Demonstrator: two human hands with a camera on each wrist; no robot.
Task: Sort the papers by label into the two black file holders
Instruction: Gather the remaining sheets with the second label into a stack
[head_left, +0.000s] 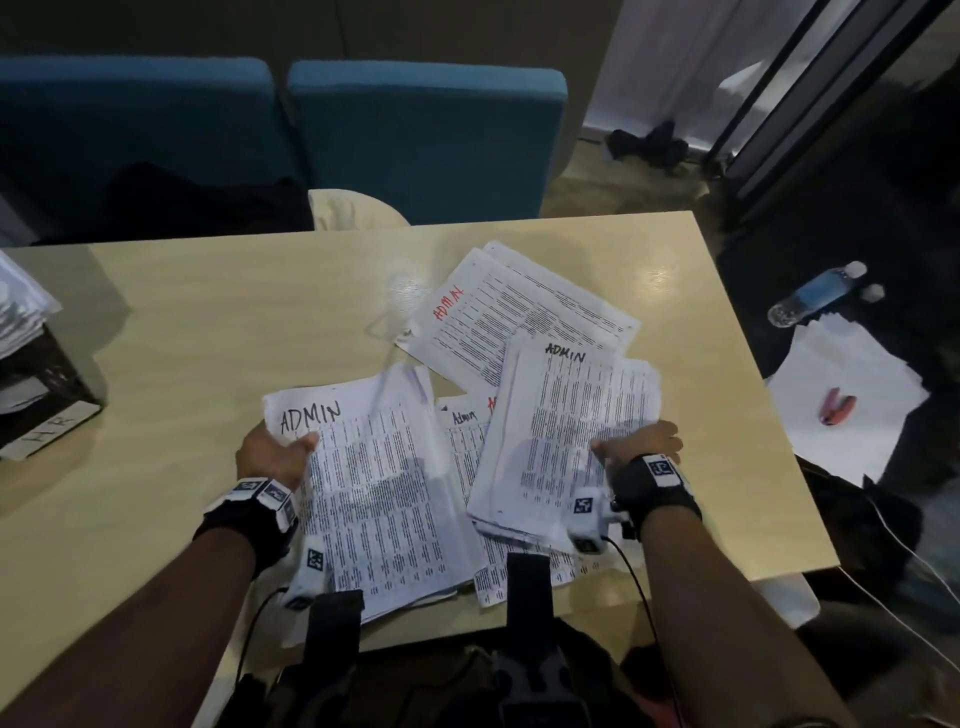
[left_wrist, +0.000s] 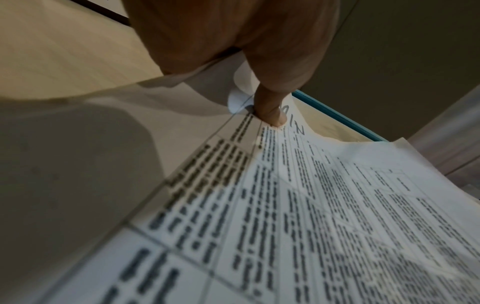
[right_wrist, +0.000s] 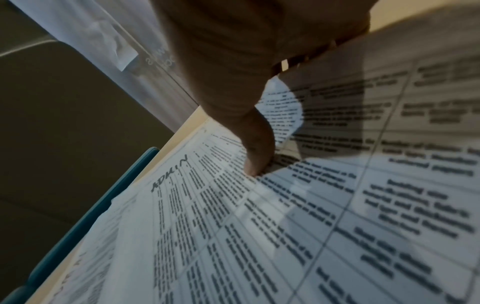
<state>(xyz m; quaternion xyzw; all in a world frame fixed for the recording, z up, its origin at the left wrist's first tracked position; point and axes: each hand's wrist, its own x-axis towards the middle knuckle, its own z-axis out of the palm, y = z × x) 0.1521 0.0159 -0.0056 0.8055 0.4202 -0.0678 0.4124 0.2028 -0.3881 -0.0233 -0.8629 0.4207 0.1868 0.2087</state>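
Printed papers labelled ADMIN lie scattered on the beige table (head_left: 208, 322). My left hand (head_left: 275, 454) pinches a stack with ADMIN in black (head_left: 379, 478) at its left edge, thumb (left_wrist: 270, 111) on top of the sheet (left_wrist: 337, 205). My right hand (head_left: 641, 447) pinches a second ADMIN stack (head_left: 566, 431) at its right edge, thumb (right_wrist: 257, 156) pressed on the page (right_wrist: 233, 226). More ADMIN sheets (head_left: 519, 312), one lettered in red, lie behind. A black file holder (head_left: 41, 400) marked HR stands at the far left with papers in it.
Two blue chairs (head_left: 426, 135) stand beyond the table. To the right, off the table, lie white sheets (head_left: 841, 400) with a red object (head_left: 836, 408) and a water bottle (head_left: 815, 293). The table's right edge runs close to my right hand.
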